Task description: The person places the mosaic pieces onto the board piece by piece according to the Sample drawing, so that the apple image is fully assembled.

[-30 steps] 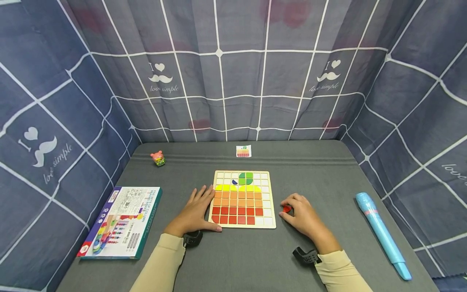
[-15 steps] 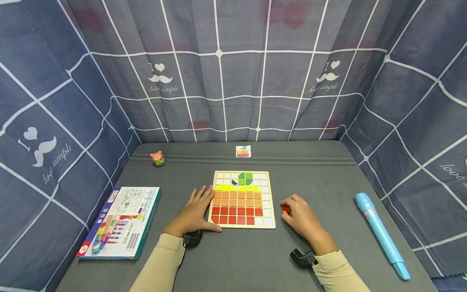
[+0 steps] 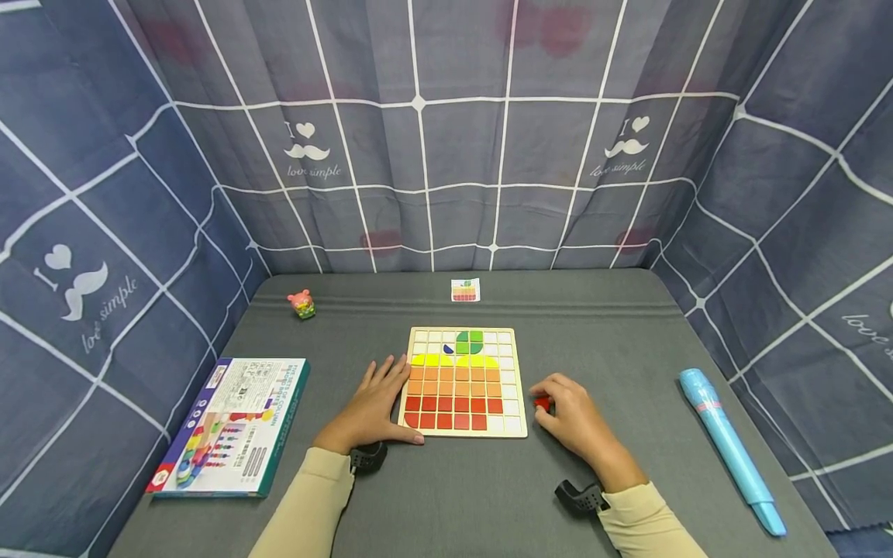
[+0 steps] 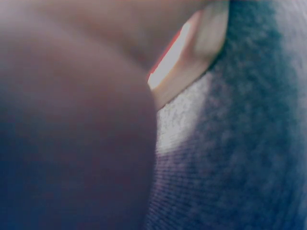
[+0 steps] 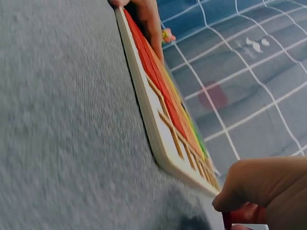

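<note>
A square wooden grid board (image 3: 512, 393) lies flat mid-table, its cells partly filled with red, orange, yellow and green tiles and one small dark blue piece. My left hand (image 3: 370, 407) rests at its left edge, fingers spread and thumb by the near corner. In the left wrist view that hand is a blur beside the board's corner (image 4: 206, 52). Just off the board's right side, my right hand (image 3: 574, 418) pinches a small red piece (image 3: 542, 404) between thumb and fingers. Fingers partly hide the red piece (image 5: 248, 213) in the right wrist view; its exact shape cannot be told.
Behind the board lies a small picture card (image 3: 465, 291) with a similar coloured pattern. A pink and green toy figure (image 3: 302, 303) stands at the back left. A flat toy box (image 3: 233, 426) lies left, and a light blue tube-shaped object (image 3: 732, 449) lies right.
My right hand has shifted slightly left towards the board with the red piece. The left hand and the board have stayed in place.
</note>
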`<action>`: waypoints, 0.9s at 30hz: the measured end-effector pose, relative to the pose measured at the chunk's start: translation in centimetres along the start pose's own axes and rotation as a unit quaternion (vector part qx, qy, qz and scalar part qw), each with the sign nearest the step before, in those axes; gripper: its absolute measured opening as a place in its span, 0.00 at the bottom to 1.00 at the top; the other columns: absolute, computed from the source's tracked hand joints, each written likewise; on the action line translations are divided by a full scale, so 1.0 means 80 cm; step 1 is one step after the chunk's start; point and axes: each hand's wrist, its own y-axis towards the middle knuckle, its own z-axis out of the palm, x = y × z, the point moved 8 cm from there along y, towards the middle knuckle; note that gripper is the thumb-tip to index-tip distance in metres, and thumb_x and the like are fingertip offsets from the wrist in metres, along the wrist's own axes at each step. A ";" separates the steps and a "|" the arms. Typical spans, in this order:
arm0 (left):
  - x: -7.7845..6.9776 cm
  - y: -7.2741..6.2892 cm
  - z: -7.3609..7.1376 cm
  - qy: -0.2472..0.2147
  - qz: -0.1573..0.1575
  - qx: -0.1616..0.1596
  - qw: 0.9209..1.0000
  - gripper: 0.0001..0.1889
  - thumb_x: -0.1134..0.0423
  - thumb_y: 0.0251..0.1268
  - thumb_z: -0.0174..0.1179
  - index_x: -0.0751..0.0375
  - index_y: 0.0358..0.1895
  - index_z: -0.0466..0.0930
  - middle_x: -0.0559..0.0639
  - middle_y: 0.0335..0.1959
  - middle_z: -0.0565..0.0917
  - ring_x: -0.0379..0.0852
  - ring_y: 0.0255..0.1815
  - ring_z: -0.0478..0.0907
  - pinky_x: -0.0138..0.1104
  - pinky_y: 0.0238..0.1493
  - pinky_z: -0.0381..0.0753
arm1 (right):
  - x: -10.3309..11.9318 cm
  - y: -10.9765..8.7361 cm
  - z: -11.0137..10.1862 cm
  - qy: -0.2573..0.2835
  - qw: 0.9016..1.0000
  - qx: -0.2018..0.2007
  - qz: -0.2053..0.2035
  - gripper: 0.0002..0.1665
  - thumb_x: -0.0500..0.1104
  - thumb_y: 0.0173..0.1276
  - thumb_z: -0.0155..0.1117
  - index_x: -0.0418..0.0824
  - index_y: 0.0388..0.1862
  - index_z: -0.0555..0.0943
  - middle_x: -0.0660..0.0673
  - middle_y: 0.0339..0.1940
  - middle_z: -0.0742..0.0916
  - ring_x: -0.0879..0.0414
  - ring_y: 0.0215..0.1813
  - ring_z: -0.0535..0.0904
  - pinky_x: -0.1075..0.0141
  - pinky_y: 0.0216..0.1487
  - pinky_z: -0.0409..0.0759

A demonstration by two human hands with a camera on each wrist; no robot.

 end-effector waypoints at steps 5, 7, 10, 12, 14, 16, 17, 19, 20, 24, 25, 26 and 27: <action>0.001 0.001 0.001 0.002 0.001 0.000 1.000 0.74 0.18 0.42 0.71 0.66 0.85 0.52 0.61 0.86 0.49 0.62 0.85 0.40 0.60 0.80 0.32 | 0.024 0.004 0.003 0.016 0.999 -0.002 -0.039 0.15 0.29 0.55 0.76 0.36 0.43 0.89 0.50 0.40 0.85 0.59 0.37 0.80 0.61 0.38 0.82; 0.001 0.002 0.001 0.001 0.000 0.001 1.000 0.74 0.19 0.42 0.72 0.66 0.85 0.52 0.60 0.86 0.49 0.62 0.85 0.40 0.60 0.80 0.32 | 0.037 0.005 0.007 0.018 0.998 0.000 -0.062 0.15 0.30 0.54 0.77 0.36 0.42 0.89 0.50 0.39 0.85 0.59 0.37 0.79 0.61 0.38 0.81; 0.003 0.003 0.003 0.001 -0.006 0.004 1.000 0.75 0.19 0.41 0.72 0.65 0.85 0.51 0.59 0.86 0.48 0.61 0.85 0.40 0.58 0.80 0.31 | 0.057 0.006 0.017 0.014 0.995 0.004 -0.101 0.16 0.31 0.53 0.79 0.38 0.41 0.89 0.51 0.39 0.85 0.60 0.36 0.78 0.61 0.37 0.81; 0.002 0.003 0.003 -0.001 -0.006 0.003 1.000 0.75 0.19 0.41 0.73 0.65 0.85 0.51 0.60 0.86 0.49 0.61 0.85 0.40 0.59 0.80 0.31 | 0.071 0.007 0.025 0.009 0.992 0.007 -0.129 0.15 0.31 0.53 0.79 0.39 0.41 0.89 0.51 0.38 0.85 0.60 0.37 0.78 0.61 0.38 0.81; 0.002 0.002 0.003 0.000 -0.007 0.005 1.000 0.75 0.19 0.41 0.72 0.65 0.85 0.51 0.59 0.86 0.48 0.61 0.85 0.40 0.58 0.80 0.31 | 0.082 0.007 0.034 0.004 0.989 0.008 -0.151 0.14 0.32 0.54 0.79 0.39 0.40 0.89 0.50 0.38 0.85 0.59 0.37 0.79 0.60 0.39 0.82; 0.002 0.003 0.003 0.000 -0.005 0.005 1.000 0.74 0.18 0.42 0.71 0.65 0.85 0.51 0.60 0.86 0.48 0.61 0.85 0.40 0.59 0.80 0.32 | 0.090 0.007 0.041 0.000 0.986 0.009 -0.165 0.13 0.32 0.55 0.81 0.39 0.39 0.88 0.50 0.37 0.85 0.58 0.37 0.80 0.60 0.39 0.83; 0.001 0.003 0.003 0.000 -0.003 0.006 1.000 0.74 0.18 0.42 0.71 0.65 0.85 0.51 0.60 0.86 0.48 0.62 0.85 0.40 0.59 0.80 0.32 | 0.093 0.007 0.044 -0.002 0.986 0.010 -0.169 0.13 0.33 0.55 0.81 0.38 0.39 0.88 0.49 0.36 0.85 0.58 0.36 0.80 0.60 0.38 0.83; 0.001 0.003 0.003 0.001 -0.004 0.009 1.000 0.74 0.17 0.42 0.70 0.65 0.85 0.51 0.59 0.86 0.48 0.61 0.85 0.40 0.58 0.80 0.32 | 0.095 0.006 0.048 0.000 0.985 0.012 -0.170 0.13 0.33 0.55 0.83 0.37 0.38 0.88 0.49 0.36 0.84 0.59 0.35 0.79 0.61 0.37 0.83; 0.001 0.003 0.003 0.001 -0.004 0.009 1.000 0.74 0.18 0.42 0.70 0.65 0.85 0.51 0.59 0.86 0.48 0.61 0.85 0.40 0.59 0.80 0.31 | 0.096 0.006 0.050 -0.001 0.986 0.012 -0.168 0.14 0.34 0.55 0.84 0.37 0.38 0.88 0.49 0.35 0.84 0.59 0.35 0.79 0.61 0.37 0.82; 0.001 0.002 0.003 0.002 -0.005 0.009 1.000 0.74 0.17 0.42 0.70 0.65 0.85 0.51 0.59 0.86 0.48 0.61 0.85 0.40 0.58 0.80 0.31 | 0.093 0.004 0.051 0.007 0.987 0.014 -0.161 0.16 0.37 0.54 0.87 0.37 0.38 0.87 0.49 0.35 0.83 0.60 0.34 0.78 0.61 0.36 0.82; 0.001 0.002 0.002 0.001 -0.004 0.008 1.000 0.74 0.18 0.42 0.70 0.66 0.85 0.52 0.59 0.86 0.48 0.61 0.85 0.40 0.59 0.80 0.31 | 0.093 0.004 0.051 0.009 0.987 0.014 -0.161 0.16 0.37 0.54 0.87 0.38 0.38 0.87 0.48 0.35 0.83 0.59 0.35 0.79 0.61 0.36 0.82; 0.001 0.002 0.002 0.001 -0.006 0.008 1.000 0.74 0.17 0.41 0.70 0.65 0.85 0.52 0.59 0.86 0.48 0.61 0.85 0.40 0.58 0.80 0.31 | 0.093 0.003 0.050 0.010 0.987 0.013 -0.161 0.16 0.37 0.54 0.87 0.38 0.38 0.87 0.48 0.35 0.83 0.59 0.35 0.79 0.61 0.36 0.82; 0.002 0.002 0.002 0.001 -0.007 0.009 1.000 0.75 0.17 0.41 0.70 0.65 0.85 0.52 0.59 0.86 0.48 0.60 0.85 0.40 0.58 0.80 0.31 | 0.092 0.003 0.049 0.012 0.987 0.014 -0.161 0.16 0.37 0.54 0.87 0.38 0.38 0.87 0.48 0.35 0.84 0.59 0.34 0.79 0.61 0.36 0.82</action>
